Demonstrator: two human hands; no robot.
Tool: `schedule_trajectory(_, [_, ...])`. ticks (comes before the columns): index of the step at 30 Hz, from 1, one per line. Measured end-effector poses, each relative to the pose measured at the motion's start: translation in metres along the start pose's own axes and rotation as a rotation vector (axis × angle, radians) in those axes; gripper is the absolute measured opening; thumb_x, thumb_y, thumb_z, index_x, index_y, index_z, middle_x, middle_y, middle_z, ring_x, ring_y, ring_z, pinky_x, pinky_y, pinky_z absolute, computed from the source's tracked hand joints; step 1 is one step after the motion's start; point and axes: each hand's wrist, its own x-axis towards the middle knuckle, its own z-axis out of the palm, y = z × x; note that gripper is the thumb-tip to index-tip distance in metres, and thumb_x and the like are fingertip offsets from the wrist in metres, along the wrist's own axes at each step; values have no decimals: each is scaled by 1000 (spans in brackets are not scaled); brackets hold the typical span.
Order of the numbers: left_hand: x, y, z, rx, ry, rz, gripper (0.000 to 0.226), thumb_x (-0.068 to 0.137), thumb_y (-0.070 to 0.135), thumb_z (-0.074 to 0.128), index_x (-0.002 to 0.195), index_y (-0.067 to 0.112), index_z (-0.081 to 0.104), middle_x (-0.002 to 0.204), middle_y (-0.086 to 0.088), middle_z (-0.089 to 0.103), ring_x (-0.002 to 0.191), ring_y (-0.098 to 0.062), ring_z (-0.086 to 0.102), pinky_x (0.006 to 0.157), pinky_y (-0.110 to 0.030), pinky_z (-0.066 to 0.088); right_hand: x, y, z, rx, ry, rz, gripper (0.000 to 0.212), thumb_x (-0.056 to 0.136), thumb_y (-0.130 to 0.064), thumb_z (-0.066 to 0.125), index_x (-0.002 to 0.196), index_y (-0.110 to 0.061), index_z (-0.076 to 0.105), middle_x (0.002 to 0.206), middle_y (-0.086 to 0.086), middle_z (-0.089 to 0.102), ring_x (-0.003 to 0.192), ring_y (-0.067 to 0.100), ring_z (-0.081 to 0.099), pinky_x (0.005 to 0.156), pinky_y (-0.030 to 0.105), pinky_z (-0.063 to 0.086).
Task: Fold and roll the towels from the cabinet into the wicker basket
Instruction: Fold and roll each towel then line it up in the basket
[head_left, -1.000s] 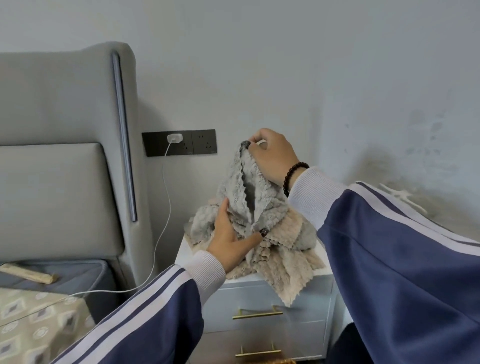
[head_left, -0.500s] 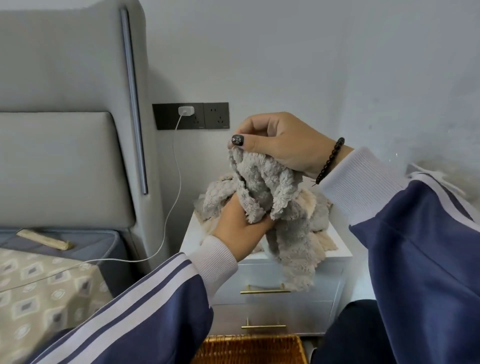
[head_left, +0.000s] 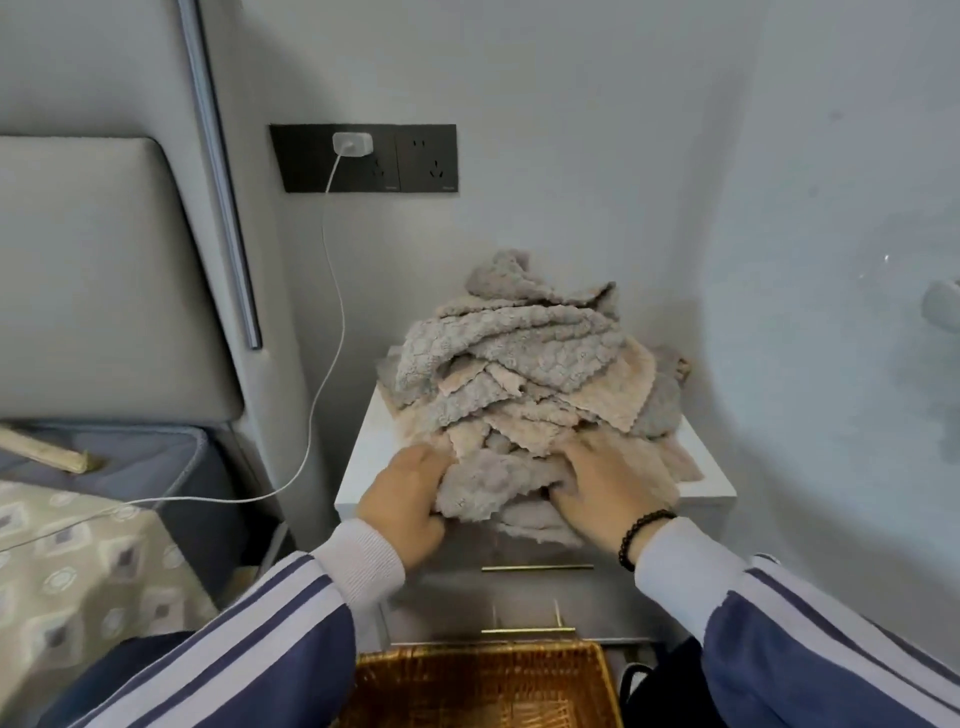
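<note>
A heap of grey and beige fluffy towels (head_left: 524, 364) lies on top of the white bedside cabinet (head_left: 363, 457). At the cabinet's front edge a crumpled grey towel (head_left: 493, 488) sits between my two hands. My left hand (head_left: 408, 493) grips its left side with curled fingers. My right hand (head_left: 608, 483) grips its right side, fingers tucked into the cloth. The wicker basket (head_left: 483, 686) stands on the floor below the cabinet's drawers, at the bottom of the view, with nothing visible inside.
A grey padded headboard (head_left: 104, 270) and bed with a patterned cover (head_left: 78, 571) stand to the left. A white charger cable (head_left: 332, 312) hangs from the wall socket (head_left: 363, 156) down to the bed. The wall closes in on the right.
Both hands came down from holding the grey towel up in the air to the cabinet's front edge. The view tilted down, and the basket shows more fully.
</note>
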Motion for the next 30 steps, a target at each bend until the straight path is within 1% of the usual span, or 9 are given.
schedule_trajectory(2, [17,-14,7,-68,17,-36,70,71,-9,53,138,9,41,143,-9,41,134,-27,35,112,-27,25,11,6,19,-116,-26,21,71,88,-41,57,148,-29,20,148,7,20,135,30,27,107,40,34])
schedule_trajectory(6, [50,-26,20,-57,-69,-28,88,82,-5,53,151,14,4,159,-4,5,147,-23,5,118,-28,3,39,10,36,-154,-75,23,88,85,-68,43,144,-46,-17,156,8,-21,143,39,-5,114,59,11])
schedule_trajectory(9, [84,-47,32,76,-95,-9,85,80,8,58,151,22,14,160,2,-3,147,-27,-6,116,-56,12,72,16,38,-151,-92,25,89,84,-68,44,146,-44,-15,156,9,-23,143,42,-3,114,57,12])
schedule_trajectory(11, [109,-61,37,77,-95,9,87,77,8,59,150,28,16,160,5,-2,147,-27,-5,114,-59,17,94,19,36,-121,-98,26,89,84,-65,47,146,-44,-14,156,7,-24,143,43,0,113,56,19])
schedule_trajectory(15, [147,-74,35,38,-85,24,78,79,-3,57,147,22,27,158,4,8,147,-26,-1,117,-52,17,131,25,36,-64,-77,6,84,85,-62,51,147,-44,-2,158,6,-16,138,43,19,107,50,33])
schedule_trajectory(20, [185,-88,41,22,-31,32,48,76,0,58,122,12,51,128,-7,47,126,-28,37,106,-44,34,175,33,38,-35,-42,-13,74,83,-58,54,144,-31,25,143,6,26,119,31,48,94,32,43])
schedule_trajectory(25, [188,-84,45,27,3,-20,38,77,0,57,113,9,52,122,-9,48,120,-27,42,103,-38,35,178,28,38,-10,-50,6,58,86,-52,52,135,-28,36,133,5,34,114,28,52,85,29,43])
schedule_trajectory(28, [174,-78,38,4,24,-26,39,77,-3,54,114,10,50,122,-7,50,118,-26,46,100,-33,38,166,23,38,26,-46,18,61,88,-47,51,142,-29,30,141,5,29,122,30,45,97,37,44])
schedule_trajectory(30, [156,-67,29,9,8,-60,50,82,-1,51,128,15,45,132,-5,49,122,-24,47,101,-31,39,151,16,32,98,-66,51,63,90,-42,51,147,-33,26,153,7,17,137,34,26,109,45,31])
